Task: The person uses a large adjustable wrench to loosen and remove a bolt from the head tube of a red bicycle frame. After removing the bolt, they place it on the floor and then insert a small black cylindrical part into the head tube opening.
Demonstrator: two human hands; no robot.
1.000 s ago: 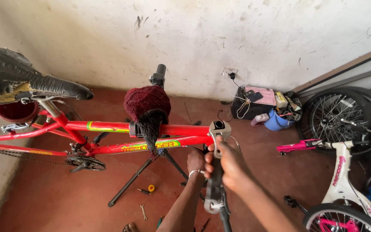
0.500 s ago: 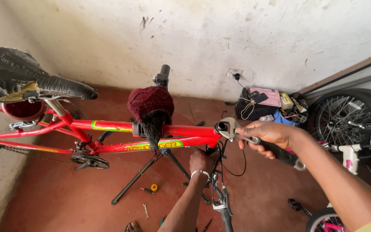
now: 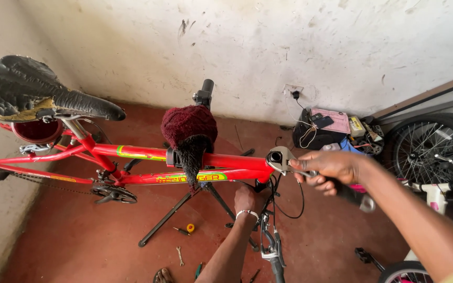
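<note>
A red bicycle frame (image 3: 132, 153) hangs in a black repair stand (image 3: 184, 209), padded by a dark red woolly cloth (image 3: 190, 128). My right hand (image 3: 329, 170) grips the handle of an adjustable wrench (image 3: 284, 160) whose jaws sit on the top of the head tube. Below the head tube, my left hand (image 3: 245, 199), with a bracelet at the wrist, is closed around the fork (image 3: 268, 246). A worn black saddle (image 3: 38, 94) stands at the left.
Small tools (image 3: 184, 230) lie on the red-brown floor under the stand. A pile of boxes and cables (image 3: 331, 128) sits by the wall socket. A black wheel (image 3: 431, 152) and a white and pink bicycle (image 3: 436, 194) stand at the right.
My right hand has left the fork, taken up the wrench and swung it out to the right on the head tube. My left hand stays low at the fork.
</note>
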